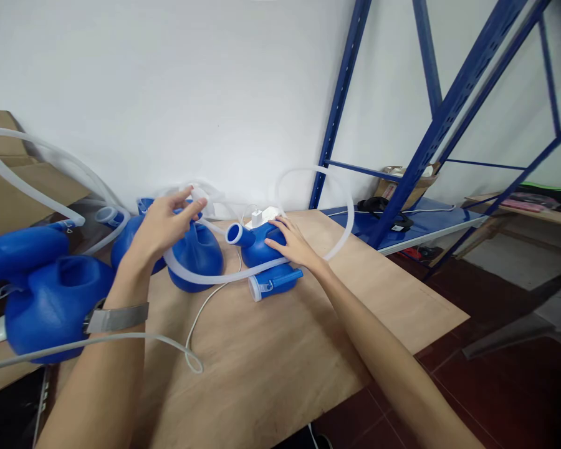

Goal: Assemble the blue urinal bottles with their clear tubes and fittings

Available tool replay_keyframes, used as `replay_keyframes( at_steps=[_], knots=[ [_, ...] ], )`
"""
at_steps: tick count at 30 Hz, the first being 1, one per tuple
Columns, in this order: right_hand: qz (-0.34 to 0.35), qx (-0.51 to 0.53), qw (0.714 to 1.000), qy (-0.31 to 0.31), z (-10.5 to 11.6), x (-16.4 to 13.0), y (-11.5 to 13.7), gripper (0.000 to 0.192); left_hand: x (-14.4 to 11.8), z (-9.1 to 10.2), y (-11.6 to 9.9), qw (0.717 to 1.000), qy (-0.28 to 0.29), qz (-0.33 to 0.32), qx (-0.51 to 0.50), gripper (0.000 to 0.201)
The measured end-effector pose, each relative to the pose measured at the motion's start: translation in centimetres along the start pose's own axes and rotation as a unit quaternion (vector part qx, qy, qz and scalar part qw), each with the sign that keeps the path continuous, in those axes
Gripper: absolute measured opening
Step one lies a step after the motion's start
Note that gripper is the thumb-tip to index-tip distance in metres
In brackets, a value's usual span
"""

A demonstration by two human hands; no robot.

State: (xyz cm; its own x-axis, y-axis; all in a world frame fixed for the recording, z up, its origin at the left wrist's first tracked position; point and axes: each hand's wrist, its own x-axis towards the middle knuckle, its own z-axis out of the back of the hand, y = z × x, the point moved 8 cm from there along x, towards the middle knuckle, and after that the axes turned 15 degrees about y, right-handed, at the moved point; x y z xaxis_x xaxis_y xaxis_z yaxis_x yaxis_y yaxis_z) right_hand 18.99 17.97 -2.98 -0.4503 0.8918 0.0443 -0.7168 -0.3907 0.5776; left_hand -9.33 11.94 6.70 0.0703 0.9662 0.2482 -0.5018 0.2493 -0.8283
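Leftmost, a cardboard box point(9, 168) stands against the wall, with no print legible on it. Before it lie two blue jugs point(51, 305), close together at the table point(285, 362) edge, a clear hose point(32, 181) arching over them. A thin white cable point(196, 324) loops across the bare board.

Left hand point(166, 224): raised over a third jug point(196, 249), thumb and fingers pinched on the white end of a tube point(199, 199). A metal band sits on that wrist.

Right hand point(292, 243): fingers spread flat, pressing down on a fourth jug point(262, 249), apparently to steady it; they grip nothing. This jug lies on its side mid-table, spout toward the left hand, the tube curving over and beneath it. A white charger point(257, 218) stands just behind.

Right of the table, blue racking point(430, 125) holds dark items, unreadable. No brand or writing is legible anywhere.
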Motion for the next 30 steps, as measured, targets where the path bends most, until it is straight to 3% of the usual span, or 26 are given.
replay_keyframes(
  at_steps=[2, 4, 7, 14, 17, 20, 26, 30],
  knots=[
    [0.003, 0.003, 1.0, -0.017, 0.2, 0.1, -0.2, 0.076, -0.2, 0.3, -0.2, 0.981, 0.047, 0.021, 0.188, 0.063],
    [-0.002, 0.002, 1.0, -0.025, 0.4, 0.3, -0.4, 0.077, -0.5, -0.2, -0.3, 0.957, 0.1, 0.035, 0.269, 0.068],
    [-0.004, -0.002, 1.0, -0.023, 0.4, 0.9, -0.8, 0.083, -0.6, -1.8, -0.7, 0.947, 0.167, 0.023, 0.275, 0.071],
    [0.003, 0.013, 1.0, -0.021, 0.3, 1.2, -0.9, 0.076, 0.0, -6.5, -1.0, 0.91, 0.24, -0.05, 0.335, 0.071],
    [0.004, 0.023, 1.0, -0.012, 0.1, 1.2, -0.9, 0.078, -0.1, -7.6, -1.4, 0.906, 0.28, -0.114, 0.297, 0.07],
    [0.002, 0.027, 1.0, -0.007, 0.1, 1.2, -1.0, 0.082, -0.3, -8.3, -1.3, 0.9, 0.319, -0.113, 0.275, 0.07],
    [0.0, 0.006, 1.0, 0.003, 0.2, 1.4, -1.1, 0.076, 0.1, -8.2, -1.4, 0.888, 0.256, -0.071, 0.374, 0.05],
    [-0.007, -0.014, 1.0, -0.005, 0.0, 1.6, -0.7, 0.076, 0.1, -8.3, -1.5, 0.88, 0.244, -0.056, 0.403, 0.057]
  ],
)
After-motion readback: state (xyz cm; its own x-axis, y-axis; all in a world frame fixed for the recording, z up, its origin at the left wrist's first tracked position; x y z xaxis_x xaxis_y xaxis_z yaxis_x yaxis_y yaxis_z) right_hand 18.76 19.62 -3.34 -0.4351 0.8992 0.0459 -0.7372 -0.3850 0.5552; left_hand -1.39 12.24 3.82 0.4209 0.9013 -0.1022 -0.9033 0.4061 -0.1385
